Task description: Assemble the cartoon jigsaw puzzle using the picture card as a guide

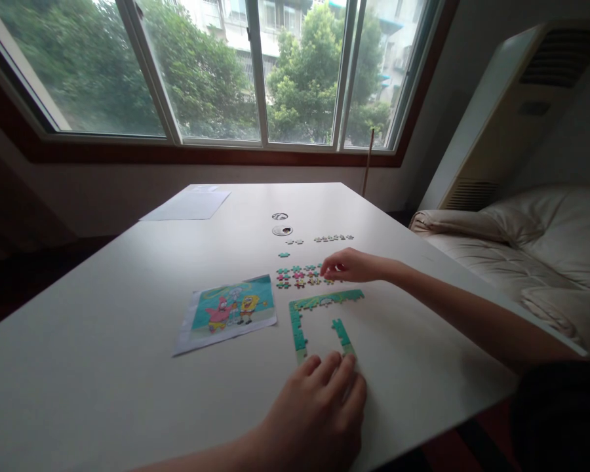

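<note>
The left hand (319,403) lay back upward over the near end of the partly built jigsaw border (297,324) on the white table (103,341), its fingers bent down, though I could not tell whether they gripped a piece. The right forearm (447,308) stretched in from the right, and the right hand (354,265) was at the loose pieces (296,276) beyond the border, thumb and fingers curled; whether they pinched one could not be seen.

Single head-worn view, close above the near side of the desk (103,360), facing forward and down, the window (216,85) beyond the far edge.
</note>
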The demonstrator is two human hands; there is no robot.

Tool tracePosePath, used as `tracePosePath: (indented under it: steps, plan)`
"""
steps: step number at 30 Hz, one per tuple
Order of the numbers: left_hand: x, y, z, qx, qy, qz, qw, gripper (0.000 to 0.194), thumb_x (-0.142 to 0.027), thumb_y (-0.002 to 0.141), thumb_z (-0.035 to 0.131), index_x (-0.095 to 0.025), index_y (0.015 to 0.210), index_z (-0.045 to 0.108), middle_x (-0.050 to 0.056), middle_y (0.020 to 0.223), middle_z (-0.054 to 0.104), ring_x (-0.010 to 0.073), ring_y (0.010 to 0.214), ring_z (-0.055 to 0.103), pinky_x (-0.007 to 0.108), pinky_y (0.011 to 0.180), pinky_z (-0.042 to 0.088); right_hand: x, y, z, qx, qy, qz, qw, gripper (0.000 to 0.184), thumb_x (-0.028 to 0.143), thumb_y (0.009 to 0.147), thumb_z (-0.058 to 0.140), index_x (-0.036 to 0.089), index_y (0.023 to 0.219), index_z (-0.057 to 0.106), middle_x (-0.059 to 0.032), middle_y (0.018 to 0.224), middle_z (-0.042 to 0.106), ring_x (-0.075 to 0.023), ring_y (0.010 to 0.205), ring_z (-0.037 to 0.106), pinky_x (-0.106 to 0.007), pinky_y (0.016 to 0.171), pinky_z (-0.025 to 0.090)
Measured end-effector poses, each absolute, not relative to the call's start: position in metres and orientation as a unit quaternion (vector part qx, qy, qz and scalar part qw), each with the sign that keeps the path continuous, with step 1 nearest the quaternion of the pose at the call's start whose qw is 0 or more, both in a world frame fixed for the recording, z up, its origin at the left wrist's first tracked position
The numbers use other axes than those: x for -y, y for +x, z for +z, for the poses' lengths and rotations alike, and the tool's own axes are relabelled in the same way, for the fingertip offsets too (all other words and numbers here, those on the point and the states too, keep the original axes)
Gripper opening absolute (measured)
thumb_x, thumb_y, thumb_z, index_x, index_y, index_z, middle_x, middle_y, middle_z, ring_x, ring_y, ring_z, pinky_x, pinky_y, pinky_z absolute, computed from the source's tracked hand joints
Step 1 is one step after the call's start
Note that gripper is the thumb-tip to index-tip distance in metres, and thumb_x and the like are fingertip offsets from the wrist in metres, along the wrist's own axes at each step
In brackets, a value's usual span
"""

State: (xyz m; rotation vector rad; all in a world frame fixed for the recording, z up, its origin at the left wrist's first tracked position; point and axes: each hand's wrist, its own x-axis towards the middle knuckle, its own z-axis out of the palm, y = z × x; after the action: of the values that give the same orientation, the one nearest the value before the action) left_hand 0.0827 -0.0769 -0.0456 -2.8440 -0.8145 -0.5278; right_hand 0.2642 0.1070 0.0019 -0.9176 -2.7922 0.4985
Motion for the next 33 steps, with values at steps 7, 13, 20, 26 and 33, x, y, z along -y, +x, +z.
tracePosePath:
  steps: [7,13,20,26,33]
  plan:
    - [0.076,0.081,-0.047,0.262,-0.945,-0.183,0.072,0.024,-0.026,0.086,0.045,-0.016,0.105,0.056,0.008,0.117,0.059,0.0240,0.099,0.054,0.035,0.077,0.046,-0.154,0.211,-0.004,0.900,-0.385,0.183,0.092,0.024,0.031,0.083,0.055,0.018,0.100,0.065,-0.0054,0.090,0.066,-0.0109,0.071,0.058,-0.022,0.065,0.042]
    - [0.075,0.081,-0.047,0.262,-0.947,-0.170,0.077,0.025,-0.029,0.087,0.045,-0.016,0.105,0.055,0.008,0.118,0.058,0.0235,0.101,0.053,0.034,0.077,0.046,-0.173,0.175,-0.013,0.880,-0.433,0.176,0.088,0.027,0.031,0.081,0.058,0.015,0.103,0.063,-0.0084,0.097,0.066,-0.0150,0.082,0.059,-0.024,0.071,0.042]
    - [0.076,0.082,-0.049,0.263,-0.947,-0.170,0.077,0.025,-0.028,0.086,0.046,-0.016,0.105,0.055,0.008,0.117,0.057,0.0235,0.100,0.053,0.035,0.079,0.045,-0.191,0.165,-0.017,0.861,-0.458,0.213,0.055,0.021,0.028,0.071,0.067,0.015,0.087,0.068,-0.0074,0.090,0.067,-0.0153,0.076,0.059,-0.022,0.062,0.041]
    - [0.075,0.082,-0.050,0.262,-0.944,-0.184,0.085,0.025,-0.027,0.086,0.045,-0.016,0.105,0.055,0.008,0.115,0.059,0.0235,0.096,0.054,0.035,0.077,0.046,-0.193,0.170,-0.018,0.857,-0.438,0.264,0.066,0.022,0.025,0.065,0.069,0.013,0.084,0.067,-0.0046,0.083,0.066,-0.0113,0.068,0.056,-0.021,0.058,0.040]
    - [0.075,0.082,-0.049,0.269,-0.949,-0.153,0.063,0.026,-0.029,0.087,0.046,-0.017,0.108,0.055,0.010,0.122,0.055,0.0241,0.104,0.052,0.035,0.083,0.044,-0.181,0.175,-0.023,0.858,-0.395,0.295,0.143,0.017,0.022,0.066,0.068,0.011,0.077,0.063,0.0002,0.070,0.060,-0.0080,0.063,0.051,-0.021,0.061,0.038]
